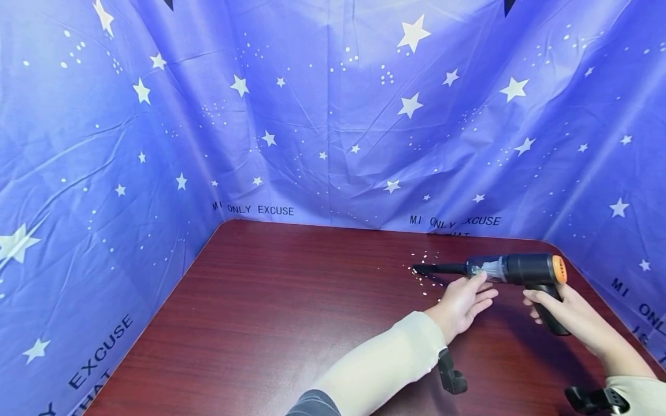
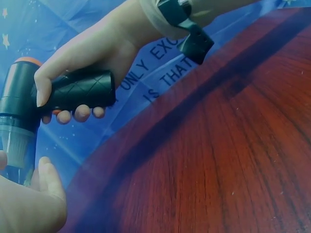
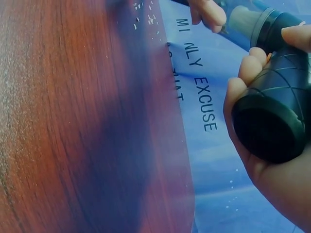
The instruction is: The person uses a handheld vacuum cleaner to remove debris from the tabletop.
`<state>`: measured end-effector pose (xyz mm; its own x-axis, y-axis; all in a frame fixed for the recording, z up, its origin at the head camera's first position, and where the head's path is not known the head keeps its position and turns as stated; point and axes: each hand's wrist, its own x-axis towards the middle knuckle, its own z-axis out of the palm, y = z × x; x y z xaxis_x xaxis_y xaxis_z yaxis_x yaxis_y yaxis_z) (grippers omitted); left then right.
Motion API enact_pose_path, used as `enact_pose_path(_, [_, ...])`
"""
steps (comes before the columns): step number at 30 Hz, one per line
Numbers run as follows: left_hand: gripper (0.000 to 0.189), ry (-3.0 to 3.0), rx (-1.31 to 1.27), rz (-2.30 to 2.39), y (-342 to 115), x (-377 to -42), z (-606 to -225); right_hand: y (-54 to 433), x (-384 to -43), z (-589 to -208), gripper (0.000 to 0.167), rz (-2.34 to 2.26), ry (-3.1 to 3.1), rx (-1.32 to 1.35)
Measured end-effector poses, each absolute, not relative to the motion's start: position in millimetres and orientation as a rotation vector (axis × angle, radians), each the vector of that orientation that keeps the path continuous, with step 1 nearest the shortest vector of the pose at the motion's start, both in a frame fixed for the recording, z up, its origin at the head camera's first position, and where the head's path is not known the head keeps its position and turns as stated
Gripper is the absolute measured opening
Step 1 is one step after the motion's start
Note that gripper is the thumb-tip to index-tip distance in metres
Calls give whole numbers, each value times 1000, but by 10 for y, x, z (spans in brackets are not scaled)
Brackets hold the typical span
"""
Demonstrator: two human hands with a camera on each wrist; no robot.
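Note:
A black handheld vacuum cleaner (image 1: 531,269) with an orange rear cap and a clear dust chamber (image 2: 17,150) is held level above the table. My right hand (image 1: 564,312) grips its textured handle (image 3: 286,92), fingers curled round it. Under the clear chamber, my left hand (image 1: 465,300) supports the barrel with its thumb touching the side and its other fingers stretched out. The narrow black nozzle (image 1: 439,268) points left, its tip among small white scraps (image 1: 424,293) scattered on the table. Some scraps are hidden behind the nozzle and hand.
The dark red wood-grain table (image 1: 260,312) has rounded back corners. Blue star-printed cloth (image 1: 328,115) hangs round its back and sides, close to the vacuum's rear end. A black wrist mount (image 1: 451,372) hangs below the left sleeve.

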<state>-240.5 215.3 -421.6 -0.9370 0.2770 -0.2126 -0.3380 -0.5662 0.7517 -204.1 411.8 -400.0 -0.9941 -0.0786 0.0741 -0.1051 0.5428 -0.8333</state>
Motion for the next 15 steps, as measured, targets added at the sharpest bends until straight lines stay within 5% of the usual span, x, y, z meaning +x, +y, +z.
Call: enact_pose_path(15, [18, 1290, -230, 2555, 2127, -2428, -4243, 3967, -2098, -4034, 6, 1535, -2723, 169])
